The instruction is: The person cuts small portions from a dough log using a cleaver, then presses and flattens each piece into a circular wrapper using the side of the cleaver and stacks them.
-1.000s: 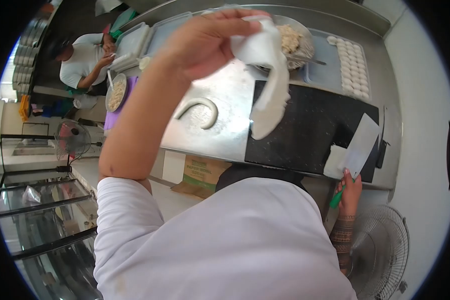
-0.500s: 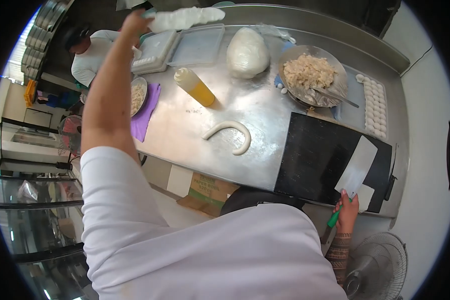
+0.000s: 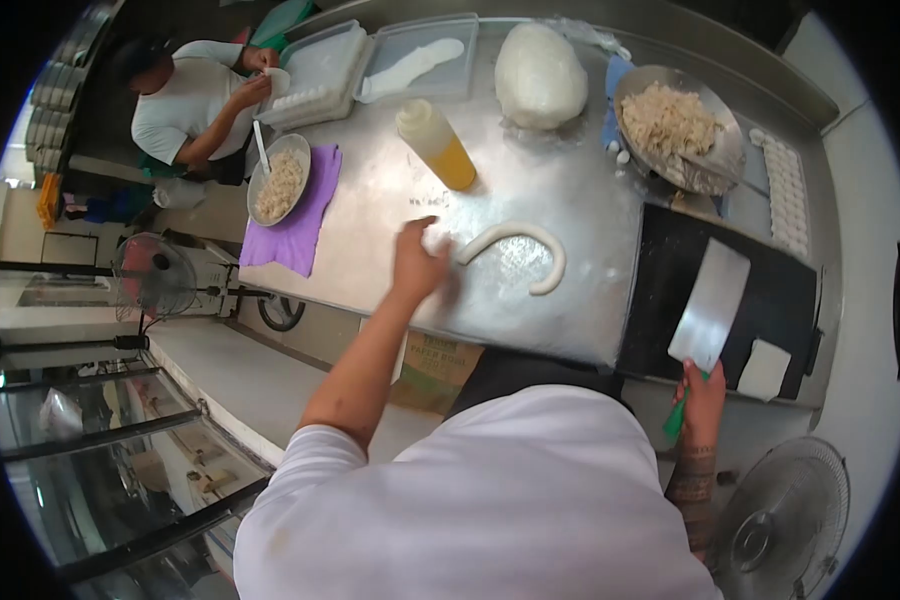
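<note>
Just inside the table (image 3: 580, 322) edge, left hand (image 3: 422, 262) near curved dough (image 3: 554, 252).

Left of the black board (image 3: 662, 270), a white dough rope (image 3: 515, 229) lies curved like a hook on the table (image 3: 370, 200), near the left hand (image 3: 420, 262). Over the board, a broad cleaver (image 3: 712, 300) sits in the right hand (image 3: 703, 402), beside a pale square (image 3: 765, 370), possibly dough.

Cnt. on & around the table: 1 wide steel green-handled cleaver (image 3: 712, 305), 1 curved white dough rope (image 3: 526, 236), 2 flat white dough pcs. (image 3: 765, 370), 1 lg. plastic-wrapped white ball (image 3: 540, 76), 1 clear squeeze btl. (image 3: 437, 145) w/ yellow liquid, 2 round bowls (image 3: 304, 191) w/ pale filling, 1 rect. black board (image 3: 668, 275), 1 purple cloth (image 3: 295, 248). Floor fans w/ round wire cages (image 3: 782, 530): there're 2 visible.
</note>
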The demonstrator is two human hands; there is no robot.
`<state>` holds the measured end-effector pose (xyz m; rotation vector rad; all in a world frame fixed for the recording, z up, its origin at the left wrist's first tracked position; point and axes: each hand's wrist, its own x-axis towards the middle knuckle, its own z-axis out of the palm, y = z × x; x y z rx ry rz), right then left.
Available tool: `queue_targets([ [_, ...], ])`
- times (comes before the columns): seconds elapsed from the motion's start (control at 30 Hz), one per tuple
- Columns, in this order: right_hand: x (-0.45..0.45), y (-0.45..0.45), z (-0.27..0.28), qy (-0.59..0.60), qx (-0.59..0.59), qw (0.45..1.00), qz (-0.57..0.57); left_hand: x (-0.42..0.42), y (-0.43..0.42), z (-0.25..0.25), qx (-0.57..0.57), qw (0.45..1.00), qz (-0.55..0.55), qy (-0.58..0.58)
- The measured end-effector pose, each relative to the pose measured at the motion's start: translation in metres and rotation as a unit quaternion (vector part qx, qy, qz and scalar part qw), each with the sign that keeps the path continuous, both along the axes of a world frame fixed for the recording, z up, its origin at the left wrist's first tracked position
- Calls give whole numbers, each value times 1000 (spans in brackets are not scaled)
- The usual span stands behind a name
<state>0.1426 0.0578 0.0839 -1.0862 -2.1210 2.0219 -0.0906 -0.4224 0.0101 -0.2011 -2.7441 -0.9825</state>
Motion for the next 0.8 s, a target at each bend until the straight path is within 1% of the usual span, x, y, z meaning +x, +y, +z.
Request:
queue_targets([
  [0.03, -6, -12, 5, 7, -2, 1000, 14, 12, 19, -5, -85, 996, -6, -10],
  [0.07, -15, -24, 15, 15, 20, 999, 36, 20, 34, -6, -71, 997, -2, -10],
  [0.1, -24, -37, 28, 22, 42, 997, 59, 24, 39, -9, -59, 998, -5, -38],
  [0.17, -39, -75, 61, 114, 42, 990, 75, 23, 46, -20, -34, 995, -10, -89],
  [0.2, -41, -91, 70, 115, 0, 989, 98, 24, 46, -29, -31, 999, -4, -39],
  [0.23, -41, -103, 74, 117, -43, 985, 120, 31, 47, -23, -1, 998, -2, -63],
  [0.27, -38, -113, 67, 72, -55, 986, 137, 36, 48, -16, 29, 996, 4, -85],
  [0.3, -37, -123, 56, 84, 48, 976, 195, 42, 47, -11, 59, 992, 12, -107],
  [0.33, -37, -132, 40, 96, 150, 951, 253, 49, 42, -18, 43, 997, 4, -67],
  [0.37, -37, -142, 29, 108, 248, 912, 309, 55, 36, -25, 27, 998, -4, -51],
  [0.43, -45, -160, 14, 85, 255, 890, 368, 63, 26, -31, -8, 1000, -19, -15],
  [0.53, -67, -180, 15, 38, 280, 846, 452, 62, 27, -29, 54, 998, 2, -33],
  [0.57, -75, -184, 17, 20, 291, 828, 478, 60, 27, -26, 56, 998, 0, -35],
  [0.67, -93, -187, 20, 78, 328, 776, 533, 58, 27, -19, 55, 997, -4, -50],
  [0.77, -104, -192, 26, 50, 354, 748, 559, 54, 26, -16, 43, 997, -9, -62],
  [0.8, -106, -193, 18, 47, 348, 750, 561, 54, 26, -16, 44, 997, -11, -60],
])
